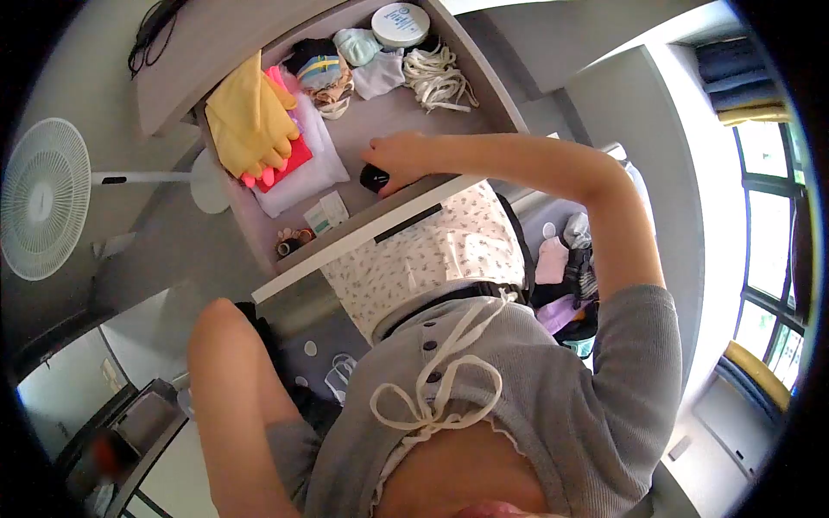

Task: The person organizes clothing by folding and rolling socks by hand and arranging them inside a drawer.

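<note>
My right hand [399, 162] reaches into the open drawer [345, 142], near its front edge. Its fingers close round a small black bundle [374, 178] with a tiny white mark, whose exact kind I cannot make out. Left of it lie a white folded cloth [315, 164] and yellow rubber gloves [246, 116] over something pink and red. A white box [326, 213] sits by the front left corner. Behind my hand are rolled cloth items [324, 73], a round white tin [400, 24] and a coil of white cord [439, 78]. My left arm is bent, its hand outside the frame.
A white fan [43, 198] stands at the left. Below the drawer hangs pale floral fabric [432, 246]. Clothes [566, 276] are heaped on the right, beside a white panel [643, 147]. Windows [768, 233] are at the far right.
</note>
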Tool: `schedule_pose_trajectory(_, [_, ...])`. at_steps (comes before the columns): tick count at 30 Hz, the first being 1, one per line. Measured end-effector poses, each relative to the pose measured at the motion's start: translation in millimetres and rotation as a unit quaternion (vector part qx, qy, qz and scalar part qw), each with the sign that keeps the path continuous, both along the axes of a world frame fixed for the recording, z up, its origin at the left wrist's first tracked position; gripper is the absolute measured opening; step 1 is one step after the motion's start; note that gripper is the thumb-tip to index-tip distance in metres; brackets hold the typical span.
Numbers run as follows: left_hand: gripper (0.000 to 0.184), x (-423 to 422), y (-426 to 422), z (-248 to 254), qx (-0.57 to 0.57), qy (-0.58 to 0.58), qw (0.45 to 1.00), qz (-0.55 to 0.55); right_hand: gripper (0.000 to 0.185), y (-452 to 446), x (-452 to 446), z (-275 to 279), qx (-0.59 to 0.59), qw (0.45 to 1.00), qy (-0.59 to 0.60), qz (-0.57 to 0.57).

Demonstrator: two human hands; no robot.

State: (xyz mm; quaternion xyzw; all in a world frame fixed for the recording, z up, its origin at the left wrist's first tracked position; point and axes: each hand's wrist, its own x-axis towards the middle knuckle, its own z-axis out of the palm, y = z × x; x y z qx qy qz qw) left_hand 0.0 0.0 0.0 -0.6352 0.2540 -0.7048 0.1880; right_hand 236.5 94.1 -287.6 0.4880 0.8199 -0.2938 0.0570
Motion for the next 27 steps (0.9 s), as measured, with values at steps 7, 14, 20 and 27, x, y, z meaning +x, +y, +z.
schedule_pose_trajectory(7, [0.044,-3,10,-1,0.031,-0.041,0.998,-0.043,0.069,-1,-29,-1,0.007,0.998,0.055,-0.041])
schedule_pose_trajectory(14, [0.023,-13,87,-67,-0.235,-0.094,0.966,0.053,0.047,-39,-35,47,0.004,0.981,0.016,-0.193])
schedule_pose_trajectory(20, [0.014,66,92,-147,-0.515,0.302,0.802,-0.018,0.024,-156,-4,58,0.287,0.817,0.310,-0.393])
schedule_pose_trajectory(27, [0.006,121,82,-209,-0.511,0.635,0.578,-0.019,0.018,-278,26,21,0.237,0.693,0.134,-0.667])
